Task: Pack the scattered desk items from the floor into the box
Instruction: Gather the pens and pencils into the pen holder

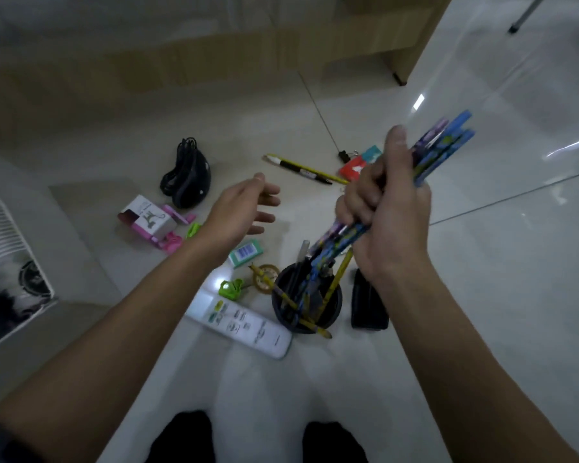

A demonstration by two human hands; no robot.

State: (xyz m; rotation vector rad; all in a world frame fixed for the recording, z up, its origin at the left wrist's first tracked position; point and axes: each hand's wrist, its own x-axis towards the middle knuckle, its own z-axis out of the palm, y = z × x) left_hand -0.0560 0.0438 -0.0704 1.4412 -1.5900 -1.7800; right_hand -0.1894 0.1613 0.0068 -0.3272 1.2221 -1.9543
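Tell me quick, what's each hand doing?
Left hand: open, fingers loose, holding nothing.
Right hand: closed around a bundle of pencils.

- Light: dim, greyish; scene underexposed.
- Glare: white streaks reflected on glossy floor tiles, upper rt.
- Blur: motion smear on left hand, right hand, pencils; bkgd soft.
- Edges: bent by wide-angle lens.

Cup mouth: my right hand holds a pencil bundle over the black cup, crowded with leaning pencils.
Cup's flanks: remote left, black case right, both just beside it.
Under my left hand: green eraser, tape roll.
Free floor: bare tile to my right.
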